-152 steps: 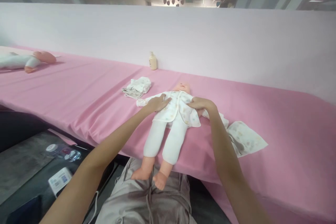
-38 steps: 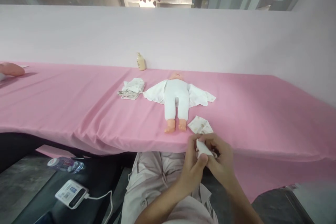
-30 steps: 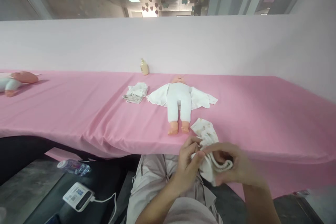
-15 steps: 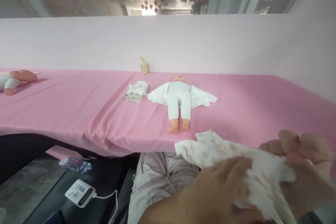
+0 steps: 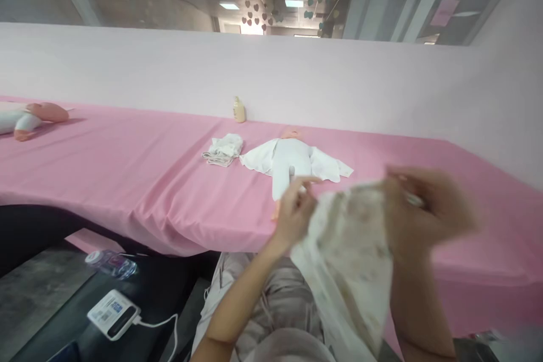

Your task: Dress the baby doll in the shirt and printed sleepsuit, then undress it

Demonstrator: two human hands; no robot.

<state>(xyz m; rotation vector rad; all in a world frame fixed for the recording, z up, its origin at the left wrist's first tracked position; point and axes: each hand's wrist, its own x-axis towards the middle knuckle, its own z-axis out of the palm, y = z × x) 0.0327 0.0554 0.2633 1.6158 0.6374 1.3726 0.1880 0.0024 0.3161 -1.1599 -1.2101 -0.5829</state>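
Observation:
A white baby garment (image 5: 348, 254) with a faint print hangs stretched between my hands over the table's front edge and my lap. My left hand (image 5: 294, 209) is closed on its upper left corner, in front of the doll's legs. Blurred by motion, my right hand (image 5: 418, 209) grips the upper right corner. Beyond them a baby doll (image 5: 292, 153) in white clothing lies on its back, feet toward me, on a spread white garment (image 5: 333, 165). My left hand and the held garment cover one of its legs.
A pink cloth (image 5: 161, 164) covers the table. Folded white cloths (image 5: 224, 150) lie left of the doll, with a pump bottle (image 5: 239, 110) behind. Another doll (image 5: 36, 119) lies far left. A water bottle (image 5: 111, 264) and a white cabled device (image 5: 113, 314) rest on a black seat.
Both hands have risen and moved left with the baby garment. Bunched low at the right before, it now hangs spread between them. The view has tilted slightly.

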